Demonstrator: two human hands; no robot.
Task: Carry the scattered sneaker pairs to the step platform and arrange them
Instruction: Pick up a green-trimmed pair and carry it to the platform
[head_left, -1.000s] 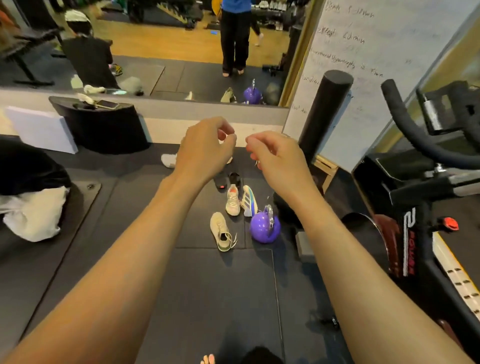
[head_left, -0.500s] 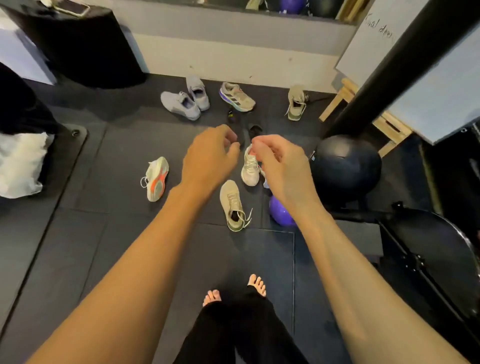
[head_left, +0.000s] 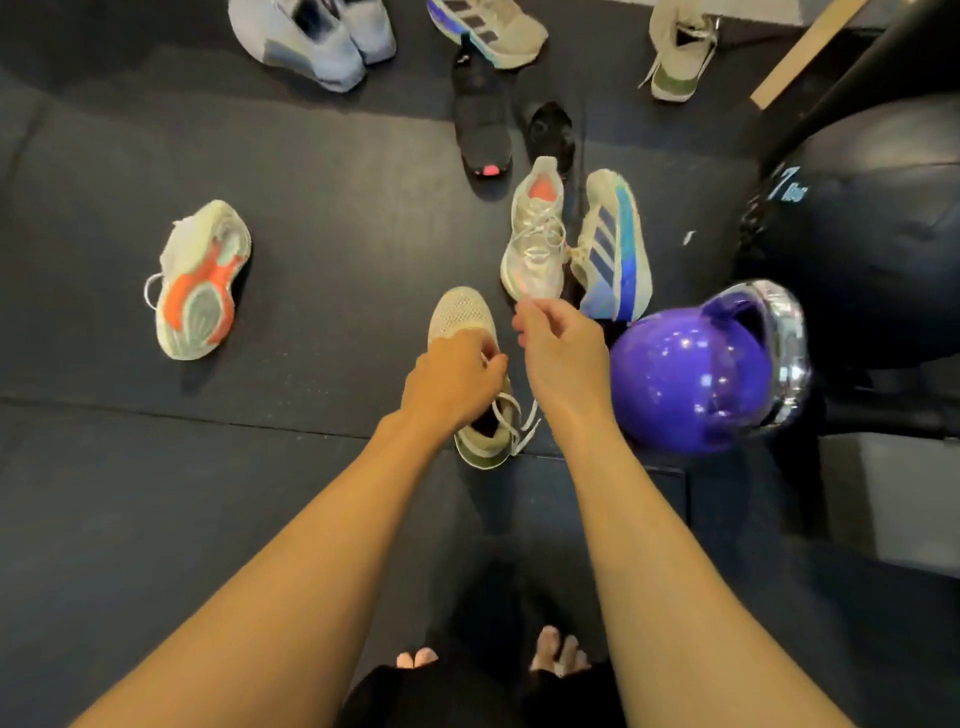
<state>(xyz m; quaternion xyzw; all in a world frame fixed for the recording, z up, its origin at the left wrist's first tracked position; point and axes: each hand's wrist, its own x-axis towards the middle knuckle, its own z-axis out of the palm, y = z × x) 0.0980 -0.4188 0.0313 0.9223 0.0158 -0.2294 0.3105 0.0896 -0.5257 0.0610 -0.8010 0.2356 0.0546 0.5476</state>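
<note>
Over beige sneaker (head_left: 461, 315), two curled hands (head_left: 453, 382) (head_left: 565, 358).

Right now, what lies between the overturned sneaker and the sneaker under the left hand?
Head view: only bare floor mat between overturned sneaker and beige sneaker.

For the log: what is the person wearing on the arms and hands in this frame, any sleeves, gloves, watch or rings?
The left hand and right hand are ungloved, and no watch, band or ring shows on either. Both arms are bare right to the frame edge, with no sleeves in view.
</note>
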